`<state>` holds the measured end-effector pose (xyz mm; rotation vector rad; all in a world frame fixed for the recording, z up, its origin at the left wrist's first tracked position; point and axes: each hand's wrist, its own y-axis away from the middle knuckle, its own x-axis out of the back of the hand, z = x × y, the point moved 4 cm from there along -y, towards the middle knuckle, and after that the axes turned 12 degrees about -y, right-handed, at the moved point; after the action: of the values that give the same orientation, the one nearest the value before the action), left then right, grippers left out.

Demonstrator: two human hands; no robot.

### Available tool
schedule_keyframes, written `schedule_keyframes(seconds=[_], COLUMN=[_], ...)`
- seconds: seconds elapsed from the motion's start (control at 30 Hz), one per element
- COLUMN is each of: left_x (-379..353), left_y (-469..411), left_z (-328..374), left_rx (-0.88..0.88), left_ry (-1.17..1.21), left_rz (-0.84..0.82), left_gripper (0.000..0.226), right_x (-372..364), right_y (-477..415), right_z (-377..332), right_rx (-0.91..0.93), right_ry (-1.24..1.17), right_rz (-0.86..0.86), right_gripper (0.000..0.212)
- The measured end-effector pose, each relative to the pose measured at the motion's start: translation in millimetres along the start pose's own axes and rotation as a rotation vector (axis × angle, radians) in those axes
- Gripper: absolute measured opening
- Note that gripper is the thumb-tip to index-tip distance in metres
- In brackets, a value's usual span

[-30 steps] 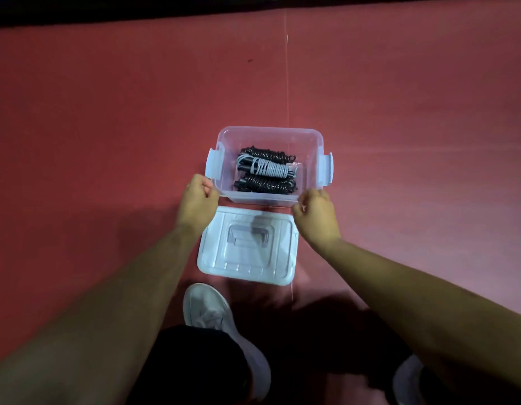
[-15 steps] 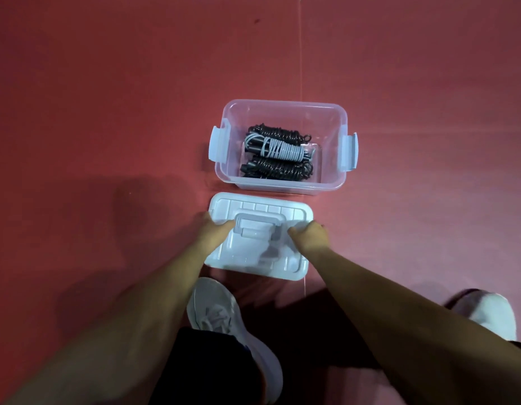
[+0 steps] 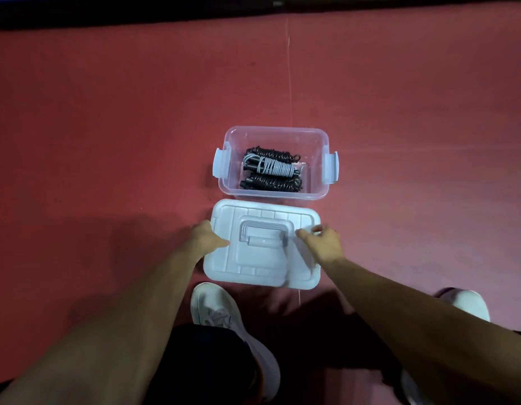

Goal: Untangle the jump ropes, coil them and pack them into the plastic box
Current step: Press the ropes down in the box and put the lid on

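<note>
The clear plastic box (image 3: 276, 131) stands open on the red floor, its blue side latches folded out. Three coiled jump ropes lie in it: a grey-white one (image 3: 278, 168) between two black ones (image 3: 269, 154) (image 3: 268, 183). Just in front of the box lies the white lid (image 3: 253, 270), handle side up. My left hand (image 3: 205, 239) grips the lid's left edge with the thumb on top. My right hand (image 3: 325, 244) holds the right edge, thumb on top, and its fingers are blurred.
The red mat floor (image 3: 107, 127) spreads all round, with a thin pale seam line (image 3: 290, 83) running back from the box. A dark band (image 3: 195, 8) borders the far edge. My white shoes (image 3: 221, 314) (image 3: 465, 305) stand just behind the lid.
My hands left the box's near rim and came down to the lid's two sides. The view has tilted up a little.
</note>
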<state>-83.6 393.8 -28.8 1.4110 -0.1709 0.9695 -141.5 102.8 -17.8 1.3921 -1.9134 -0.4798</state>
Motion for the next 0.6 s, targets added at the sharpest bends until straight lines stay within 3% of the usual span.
schedule_keyframes(seconds=[0.13, 0.27, 0.37, 0.5, 0.6], left_x=[35.8, 71.0, 96.1, 119.4, 123.6], left_y=[42.2, 78.5, 97.8, 98.1, 78.3], left_z=[20.1, 29.3, 38.9, 58.4, 65.7], left_rx=[-0.088, -0.122, -0.192, -0.251, -0.191], left_ry=[-0.043, -0.083, -0.015, 0.035, 0.064], left_rz=[0.021, 0.018, 0.143, 0.409, 0.497], left_gripper=[0.034, 0.038, 0.025, 0.060, 0.074], right_x=[24.5, 41.3, 48.7, 55.5, 59.3], right_y=[27.5, 53.7, 65.9, 59.3, 36.8], right_z=[-37.2, -66.6, -91.2, -127.1, -145.4], right_rx=[0.187, 0.294, 0.370, 0.475, 0.479], right_ry=[0.098, 0.122, 0.107, 0.043, 0.048], right_rz=[0.007, 0.003, -0.014, 0.036, 0.075], right_gripper=[0.063, 0.074, 0.076, 0.067, 0.049])
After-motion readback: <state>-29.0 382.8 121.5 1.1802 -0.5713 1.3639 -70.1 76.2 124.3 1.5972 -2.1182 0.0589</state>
